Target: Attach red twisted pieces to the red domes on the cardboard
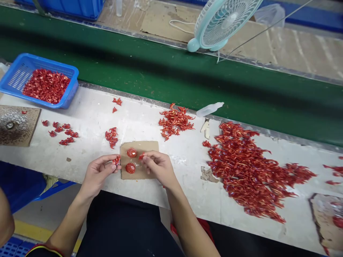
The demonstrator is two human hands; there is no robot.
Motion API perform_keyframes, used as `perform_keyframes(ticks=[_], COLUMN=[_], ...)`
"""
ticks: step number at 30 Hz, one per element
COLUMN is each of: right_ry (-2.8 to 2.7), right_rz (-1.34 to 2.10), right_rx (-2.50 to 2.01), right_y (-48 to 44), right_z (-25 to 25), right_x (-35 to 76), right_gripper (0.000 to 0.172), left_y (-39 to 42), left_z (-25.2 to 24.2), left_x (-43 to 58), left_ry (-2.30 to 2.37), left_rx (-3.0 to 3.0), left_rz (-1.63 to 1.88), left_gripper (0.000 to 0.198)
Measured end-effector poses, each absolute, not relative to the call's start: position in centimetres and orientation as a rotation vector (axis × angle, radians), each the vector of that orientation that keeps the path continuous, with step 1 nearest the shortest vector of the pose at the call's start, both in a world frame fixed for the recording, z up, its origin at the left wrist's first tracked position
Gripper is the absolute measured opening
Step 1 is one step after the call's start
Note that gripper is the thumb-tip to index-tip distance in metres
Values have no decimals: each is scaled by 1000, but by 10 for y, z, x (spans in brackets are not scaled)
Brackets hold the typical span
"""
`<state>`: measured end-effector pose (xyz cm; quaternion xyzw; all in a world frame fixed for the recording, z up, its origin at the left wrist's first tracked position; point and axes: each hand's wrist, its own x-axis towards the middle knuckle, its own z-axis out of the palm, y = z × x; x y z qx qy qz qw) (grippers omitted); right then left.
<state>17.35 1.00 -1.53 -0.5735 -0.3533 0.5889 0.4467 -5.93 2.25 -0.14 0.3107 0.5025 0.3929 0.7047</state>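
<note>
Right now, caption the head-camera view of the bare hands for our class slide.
Left hand and right hand pinch red pieces over a brown cardboard square bearing two round red discs.

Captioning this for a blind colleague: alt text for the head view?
The left hand and right hand hold curled red pieces over a cardboard square with two red discs on a white workbench. A large heap of red strips lies right; a blue basket of red pieces sits left.

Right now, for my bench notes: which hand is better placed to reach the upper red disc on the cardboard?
Probably the right hand: its fingertips reach over the cardboard beside the upper red disc. The left hand stops at the cardboard's edge, pinching a curled red piece.
</note>
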Motion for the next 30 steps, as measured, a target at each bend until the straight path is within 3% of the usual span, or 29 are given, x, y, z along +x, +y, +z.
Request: perform_keyframes(ticks=[12, 24, 30], right_ry=[-839, -499, -634], right_rz=[1422, 1710, 1661], right_rx=[-1541, -1311, -1251], right_y=[27, 16, 6], right_z=[-25, -4, 3], right_x=[158, 160, 157], right_gripper=[36, 33, 27], left_y=[18, 19, 16], left_z=[-7, -7, -9], left_x=[-60, -30, -21], left_ry=[1123, 1017, 981], left_rx=[693, 644, 678], left_rz=[864, 877, 879], left_gripper=[29, 26, 27])
